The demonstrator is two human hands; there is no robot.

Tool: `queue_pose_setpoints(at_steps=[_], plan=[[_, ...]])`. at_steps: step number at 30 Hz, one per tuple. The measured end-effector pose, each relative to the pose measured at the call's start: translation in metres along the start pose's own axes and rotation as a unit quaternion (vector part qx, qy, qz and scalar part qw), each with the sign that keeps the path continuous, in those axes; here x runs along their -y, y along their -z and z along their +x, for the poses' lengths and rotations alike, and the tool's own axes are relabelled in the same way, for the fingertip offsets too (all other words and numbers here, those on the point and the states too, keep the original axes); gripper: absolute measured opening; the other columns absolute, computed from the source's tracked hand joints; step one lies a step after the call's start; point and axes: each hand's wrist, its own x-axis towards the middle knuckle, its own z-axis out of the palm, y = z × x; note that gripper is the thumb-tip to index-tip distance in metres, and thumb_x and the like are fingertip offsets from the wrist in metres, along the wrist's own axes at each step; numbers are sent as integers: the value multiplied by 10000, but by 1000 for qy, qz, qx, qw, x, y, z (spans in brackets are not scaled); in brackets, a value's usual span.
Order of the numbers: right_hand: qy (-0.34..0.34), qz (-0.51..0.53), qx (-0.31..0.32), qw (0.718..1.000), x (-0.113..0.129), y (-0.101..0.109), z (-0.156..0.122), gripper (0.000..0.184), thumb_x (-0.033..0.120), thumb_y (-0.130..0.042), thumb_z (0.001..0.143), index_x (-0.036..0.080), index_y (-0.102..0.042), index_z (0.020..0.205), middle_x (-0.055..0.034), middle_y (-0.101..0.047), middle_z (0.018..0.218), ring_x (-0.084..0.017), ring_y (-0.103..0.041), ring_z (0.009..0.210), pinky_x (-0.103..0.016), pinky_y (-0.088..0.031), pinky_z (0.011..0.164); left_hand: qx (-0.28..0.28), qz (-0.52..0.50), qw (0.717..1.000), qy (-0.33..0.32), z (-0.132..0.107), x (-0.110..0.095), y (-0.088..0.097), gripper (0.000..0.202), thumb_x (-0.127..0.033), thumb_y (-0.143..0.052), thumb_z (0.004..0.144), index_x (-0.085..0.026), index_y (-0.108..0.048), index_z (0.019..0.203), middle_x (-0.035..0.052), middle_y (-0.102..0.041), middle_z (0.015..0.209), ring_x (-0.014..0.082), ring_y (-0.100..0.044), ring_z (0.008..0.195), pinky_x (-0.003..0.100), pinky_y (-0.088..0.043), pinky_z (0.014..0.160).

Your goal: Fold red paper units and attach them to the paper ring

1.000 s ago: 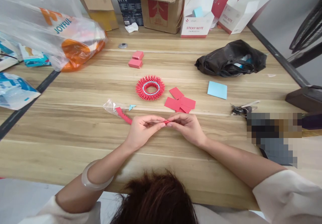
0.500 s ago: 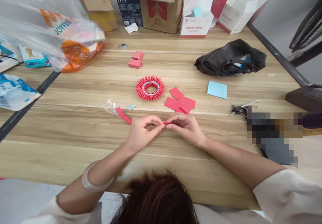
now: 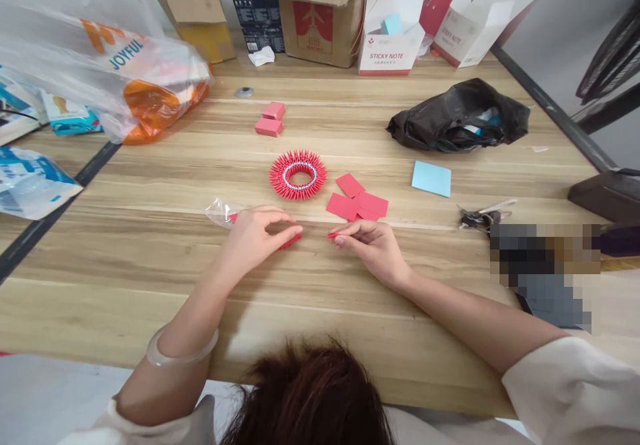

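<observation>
The left hand (image 3: 253,238) lies curled on the wooden tabletop (image 3: 150,258), its fingers closed over a chain of folded red paper pieces (image 3: 290,240) whose end sticks out from under the fingertips; a crumpled clear plastic wrapper (image 3: 219,210) shows just beyond the wrist side of that hand. The right hand (image 3: 370,248) rests near it, apart from the left, thumb and forefinger pinched on a small folded red paper piece (image 3: 333,235) that pokes out toward the left hand. Both sit toward the near edge of the tabletop, around its middle. Just beyond them lies a ring of interlocked red paper points (image 3: 298,175) with a pale blue inner band, spiky and round, and beside it a loose fan of flat red paper squares (image 3: 357,203). Farther toward the right edge are a pale blue square pad (image 3: 431,179), a bunch of keys (image 3: 480,217) and a glossy, rumpled black plastic bag (image 3: 457,123). Two small pink blocks of notes (image 3: 270,119) and a small metal disc (image 3: 244,91) lie toward the far edge. Along the far edge stand brown cardboard boxes (image 3: 320,21) and white cartons, one printed "STICKY NOTE" (image 3: 389,51). At the far left corner slumps a translucent bag with orange print reading "JOYFUL" (image 3: 125,65). The tabletop is light, streaky wood grain with a dark seam at its left edge. A clear bangle (image 3: 180,351) circles the left wrist, and pale sleeves cover the upper arms.
</observation>
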Motion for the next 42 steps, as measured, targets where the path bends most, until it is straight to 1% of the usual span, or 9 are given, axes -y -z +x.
queue_pose_setpoints(at_steps=[2, 4, 8, 12, 18, 25, 31, 36, 42], plan=[[-10, 8, -5, 1000, 0, 0, 0, 88, 221, -738, 687, 170, -669, 706, -28, -715, 751, -113, -654, 677, -239, -519, 659, 61, 44, 997, -21, 0, 9, 4, 291, -456, -715, 690, -190, -706, 810, 38, -697, 885, 207, -640, 834, 338, -481, 803], [-12, 26, -10, 1000, 0, 0, 0, 119, 217, -737, 689, 181, -668, 778, -10, -706, 712, -102, -641, 617, -229, -512, 608, 114, 69, 990, -41, 0, 14, 4, 321, -456, -732, 670, -190, -697, 847, 46, -671, 925, 212, -622, 852, 342, -477, 787], [1, 28, -16, 999, -2, 1, 1, 135, 231, -723, 706, 186, -692, 830, -9, -699, 697, -102, -633, 611, -225, -506, 582, 151, 71, 985, -53, -1, 13, 1, 184, -350, -613, 811, -174, -668, 811, 46, -647, 896, 191, -603, 867, 327, -464, 794], [-4, 18, -16, 1000, -4, 1, 1, 114, 230, -726, 702, 194, -716, 810, -16, -711, 730, -105, -638, 640, -243, -522, 633, 123, 52, 989, -65, -2, 1, -3, 150, -315, -575, 840, -172, -615, 822, 27, -651, 858, 176, -607, 834, 305, -460, 759], [-1, 25, -13, 1000, -2, 1, 0, 137, 205, -751, 668, 218, -729, 803, -12, -725, 767, -121, -664, 697, -266, -545, 695, 5, 58, 985, -164, -7, -10, -11, 157, -288, -576, 849, -167, -546, 754, 0, -629, 746, 144, -585, 733, 277, -444, 724], [19, 15, 19, 1000, 1, 0, -1, 96, 164, -739, 681, 220, -730, 757, -15, -727, 837, -123, -667, 799, -262, -543, 767, -1, -2, 984, -176, -9, -17, -15, 74, -193, -542, 867, -159, -519, 805, 21, -595, 823, 114, -571, 767, 222, -450, 706], [-3, 32, 25, 999, 0, 0, -2, 181, 155, -752, 669, 228, -723, 832, 6, -726, 761, -101, -669, 687, -228, -552, 675, -4, -30, 987, -159, -7, -22, -15, 102, -222, -595, 837, -164, -540, 774, -9, -616, 742, 106, -576, 706, 218, -442, 672], [22, 21, 38, 999, 0, 0, -1, 136, 123, -734, 681, 222, -730, 774, -6, -725, 838, -111, -669, 797, -247, -546, 769, -34, -44, 985, -162, -8, -21, -16, 122, -226, -631, 810, -161, -555, 740, -8, -626, 722, 101, -578, 665, 218, -447, 646], [29, 18, 38, 999, 3, -2, -2, 116, 156, -736, 688, 231, -727, 775, -6, -720, 863, -121, -668, 837, -265, -546, 795, -53, -82, 978, -183, -9, -24, -15, 42, -180, -643, 789, -163, -607, 801, 25, -677, 807, 126, -636, 761, 239, -504, 722]])
